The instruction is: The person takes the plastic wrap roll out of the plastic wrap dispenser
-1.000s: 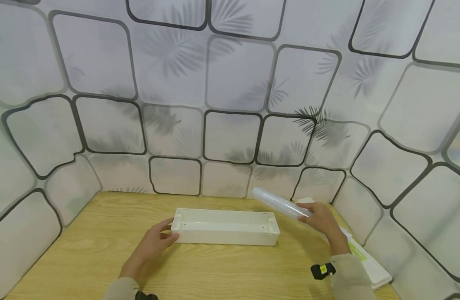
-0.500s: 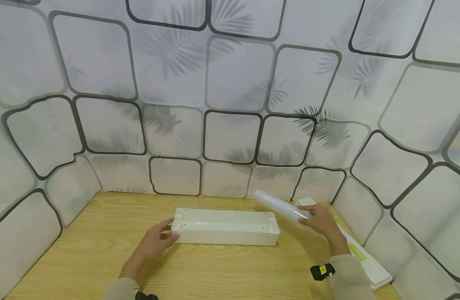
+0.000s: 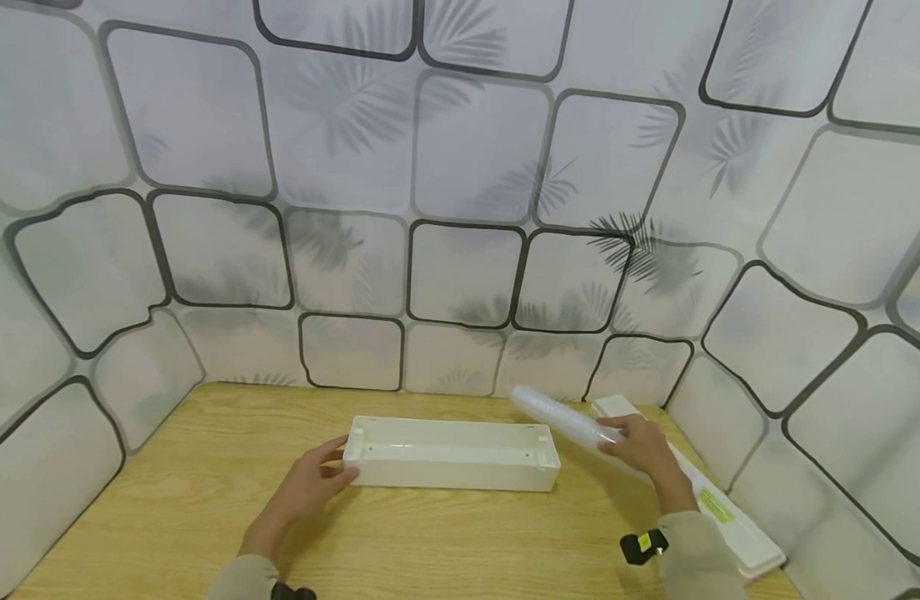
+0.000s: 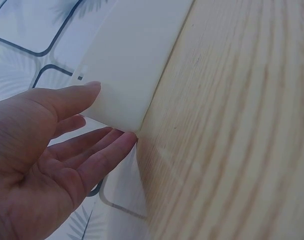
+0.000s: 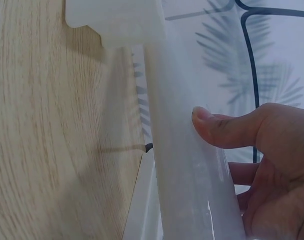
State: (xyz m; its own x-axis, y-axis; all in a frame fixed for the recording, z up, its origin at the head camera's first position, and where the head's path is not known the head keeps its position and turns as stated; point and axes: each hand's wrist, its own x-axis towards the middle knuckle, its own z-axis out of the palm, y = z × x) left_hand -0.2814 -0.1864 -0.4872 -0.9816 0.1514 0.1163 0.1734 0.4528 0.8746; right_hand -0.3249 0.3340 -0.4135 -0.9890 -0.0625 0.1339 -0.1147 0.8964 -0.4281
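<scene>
A long, open white plastic box [image 3: 460,473] sits on the wooden table. My left hand [image 3: 306,487] holds its left end, with the thumb on the long side in the left wrist view and the fingers [image 4: 109,157] at the end's lower corner. In my right hand [image 3: 643,450] is a roll of translucent plastic film [image 3: 557,414], tilted above the table to the right of the box. The right wrist view shows the thumb [image 5: 204,125] on one side of the roll [image 5: 186,165]; the other fingers are partly hidden behind it.
A long white lid-like piece [image 3: 745,533] with a green label [image 3: 717,505] lies along the table's right edge, partly covered by my right arm. Patterned cloth walls [image 3: 460,275] enclose the table [image 3: 430,542] at the back and both sides.
My right hand and the film roll have sunk slightly and shifted a little right. More of the white piece's far end now shows. My left hand and the box have stayed still.
</scene>
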